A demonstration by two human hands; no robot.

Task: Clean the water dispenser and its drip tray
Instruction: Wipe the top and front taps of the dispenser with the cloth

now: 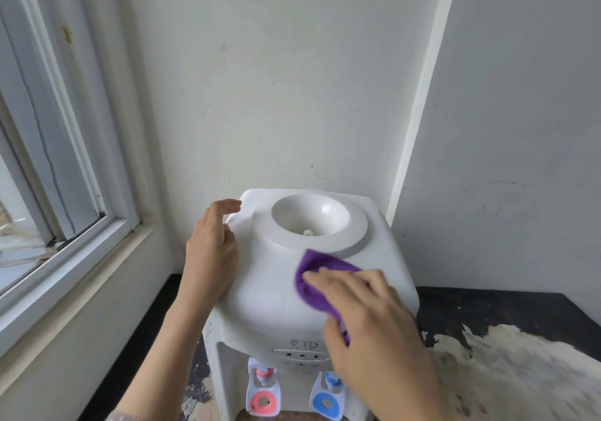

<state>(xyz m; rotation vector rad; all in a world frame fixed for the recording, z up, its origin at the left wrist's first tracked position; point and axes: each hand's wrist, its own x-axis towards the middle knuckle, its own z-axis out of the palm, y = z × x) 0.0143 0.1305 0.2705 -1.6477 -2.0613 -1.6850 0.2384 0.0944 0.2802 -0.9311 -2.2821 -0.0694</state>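
A right hand (pixel 370 319) presses a purple cloth (pixel 312 282) flat-fingered against the white water dispenser (pixel 270 290). The left hand (pixel 211 248), fingers relaxed, steadies its side.

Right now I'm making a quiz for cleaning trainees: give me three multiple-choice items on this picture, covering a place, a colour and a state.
1. Where is the cloth?
A. on the windowsill
B. on the dispenser's front top
C. on the floor

2. What colours are the two tap levers?
A. pink and blue
B. green and yellow
C. both white

3. The bottle well is:
A. holding a bottle
B. covered
C. open, without a bottle

Answers:
1 B, the right hand presses the purple cloth onto the water dispenser.
2 A, pink lever, blue lever.
3 C, the bottle well shows bare.
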